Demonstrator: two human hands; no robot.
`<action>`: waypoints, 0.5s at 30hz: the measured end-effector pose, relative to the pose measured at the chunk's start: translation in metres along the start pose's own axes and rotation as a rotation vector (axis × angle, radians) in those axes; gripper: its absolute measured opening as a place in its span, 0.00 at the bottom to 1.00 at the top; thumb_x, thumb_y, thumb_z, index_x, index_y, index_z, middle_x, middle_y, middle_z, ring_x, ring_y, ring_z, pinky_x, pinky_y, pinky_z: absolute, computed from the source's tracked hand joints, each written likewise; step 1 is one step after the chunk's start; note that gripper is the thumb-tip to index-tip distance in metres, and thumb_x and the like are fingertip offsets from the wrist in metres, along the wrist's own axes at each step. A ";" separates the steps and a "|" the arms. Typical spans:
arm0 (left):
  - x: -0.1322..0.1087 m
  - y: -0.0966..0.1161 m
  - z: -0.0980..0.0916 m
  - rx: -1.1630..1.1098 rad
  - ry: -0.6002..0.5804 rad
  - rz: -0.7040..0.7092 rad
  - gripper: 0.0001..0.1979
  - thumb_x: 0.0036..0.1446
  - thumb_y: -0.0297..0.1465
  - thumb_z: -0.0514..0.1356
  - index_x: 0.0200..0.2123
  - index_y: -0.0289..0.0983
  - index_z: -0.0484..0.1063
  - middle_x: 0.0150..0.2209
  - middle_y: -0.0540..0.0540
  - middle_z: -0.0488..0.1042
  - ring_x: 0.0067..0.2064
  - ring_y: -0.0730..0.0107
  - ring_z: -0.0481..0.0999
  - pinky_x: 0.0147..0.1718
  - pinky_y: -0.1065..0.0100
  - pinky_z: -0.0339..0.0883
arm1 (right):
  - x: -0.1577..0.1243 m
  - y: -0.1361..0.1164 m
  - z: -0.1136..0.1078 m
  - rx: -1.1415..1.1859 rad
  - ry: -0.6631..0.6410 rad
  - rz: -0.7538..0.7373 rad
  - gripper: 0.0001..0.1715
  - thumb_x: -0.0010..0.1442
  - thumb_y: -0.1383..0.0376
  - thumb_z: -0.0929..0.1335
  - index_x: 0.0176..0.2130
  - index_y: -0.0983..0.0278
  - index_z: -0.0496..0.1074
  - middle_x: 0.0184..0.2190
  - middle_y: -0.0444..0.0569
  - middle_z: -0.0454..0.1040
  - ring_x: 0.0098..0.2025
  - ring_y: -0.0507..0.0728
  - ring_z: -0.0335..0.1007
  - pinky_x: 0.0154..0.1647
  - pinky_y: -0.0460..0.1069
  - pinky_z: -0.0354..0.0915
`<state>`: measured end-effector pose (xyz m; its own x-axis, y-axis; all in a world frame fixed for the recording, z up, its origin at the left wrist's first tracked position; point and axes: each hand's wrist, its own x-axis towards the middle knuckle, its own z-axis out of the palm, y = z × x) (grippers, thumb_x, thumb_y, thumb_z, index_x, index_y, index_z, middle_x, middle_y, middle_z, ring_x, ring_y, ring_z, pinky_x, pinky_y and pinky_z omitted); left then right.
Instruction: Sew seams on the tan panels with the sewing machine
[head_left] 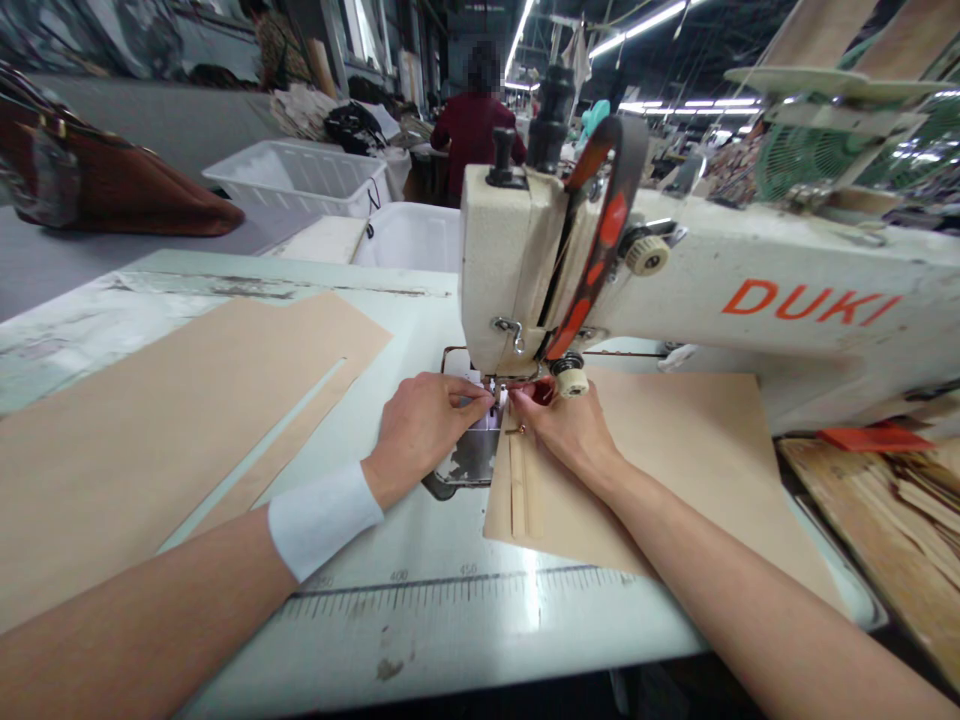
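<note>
Close to the needle of a white sewing machine (697, 265), both hands meet from opposite sides. My left hand (424, 425) is closed in a pinch just left of the needle; whatever is between its fingertips is too small to make out. Right of the needle, my right hand (570, 425) pinches too, its fingertips partly hidden by the machine head and their content unclear. Under my right hand and forearm lies a tan fabric panel (697, 450) with a narrow strip along its left side. The metal needle plate (472, 460) shows below my left fingers.
Another tan panel (187, 400) with a long slit lies on the pale green table (420, 630), left of my arm. White plastic bins (300, 180) and a brown bag (127, 180) stand behind. A person in dark red (465, 130) is farther back. A wooden board (862, 500) lies right.
</note>
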<state>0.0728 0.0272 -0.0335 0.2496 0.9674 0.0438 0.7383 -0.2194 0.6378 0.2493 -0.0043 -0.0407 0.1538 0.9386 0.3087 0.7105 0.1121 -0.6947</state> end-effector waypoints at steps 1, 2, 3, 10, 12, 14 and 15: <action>0.000 0.001 0.000 -0.006 -0.001 -0.009 0.12 0.56 0.43 0.62 0.37 0.44 0.83 0.35 0.47 0.82 0.38 0.57 0.80 0.34 0.64 0.70 | 0.000 0.001 0.000 -0.011 0.020 0.004 0.07 0.55 0.66 0.68 0.26 0.65 0.71 0.26 0.50 0.75 0.29 0.54 0.70 0.28 0.45 0.57; 0.001 0.002 -0.001 -0.011 -0.003 -0.018 0.12 0.56 0.42 0.63 0.36 0.44 0.83 0.34 0.47 0.82 0.38 0.56 0.80 0.34 0.64 0.70 | 0.001 0.002 0.000 -0.022 0.034 0.005 0.08 0.55 0.65 0.68 0.26 0.65 0.70 0.26 0.50 0.75 0.29 0.54 0.70 0.27 0.45 0.56; 0.001 0.003 -0.002 -0.015 -0.005 -0.027 0.11 0.55 0.42 0.63 0.36 0.44 0.83 0.34 0.47 0.82 0.37 0.56 0.80 0.33 0.64 0.70 | 0.001 0.003 0.000 -0.031 0.041 0.002 0.08 0.55 0.65 0.68 0.25 0.64 0.69 0.25 0.50 0.75 0.28 0.54 0.69 0.27 0.45 0.56; 0.001 0.007 -0.002 -0.063 0.007 -0.053 0.10 0.54 0.40 0.63 0.33 0.43 0.83 0.32 0.47 0.82 0.36 0.56 0.80 0.33 0.64 0.69 | -0.001 0.002 -0.001 -0.065 0.044 -0.025 0.08 0.54 0.67 0.68 0.24 0.63 0.67 0.24 0.47 0.73 0.25 0.53 0.67 0.26 0.45 0.55; -0.001 0.006 0.001 -0.078 0.029 -0.055 0.12 0.55 0.41 0.61 0.34 0.43 0.83 0.34 0.47 0.82 0.38 0.56 0.80 0.32 0.65 0.69 | -0.002 0.002 -0.001 -0.063 0.041 -0.023 0.07 0.53 0.68 0.68 0.24 0.63 0.66 0.23 0.46 0.73 0.25 0.52 0.66 0.26 0.44 0.55; -0.003 0.006 0.004 -0.088 0.053 -0.056 0.13 0.56 0.42 0.61 0.36 0.43 0.83 0.36 0.47 0.82 0.39 0.56 0.80 0.32 0.65 0.70 | -0.002 0.001 -0.001 -0.055 0.036 -0.017 0.07 0.52 0.68 0.68 0.24 0.63 0.67 0.23 0.46 0.73 0.25 0.52 0.66 0.26 0.44 0.55; -0.004 0.006 0.005 -0.090 0.063 -0.055 0.14 0.56 0.42 0.60 0.36 0.43 0.83 0.36 0.47 0.82 0.39 0.57 0.80 0.32 0.66 0.70 | -0.002 0.001 -0.001 -0.051 0.035 -0.012 0.06 0.52 0.68 0.68 0.24 0.63 0.67 0.24 0.46 0.73 0.25 0.52 0.66 0.27 0.44 0.56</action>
<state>0.0792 0.0215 -0.0339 0.1682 0.9843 0.0529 0.6900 -0.1559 0.7069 0.2503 -0.0067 -0.0416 0.1682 0.9254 0.3396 0.7464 0.1054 -0.6570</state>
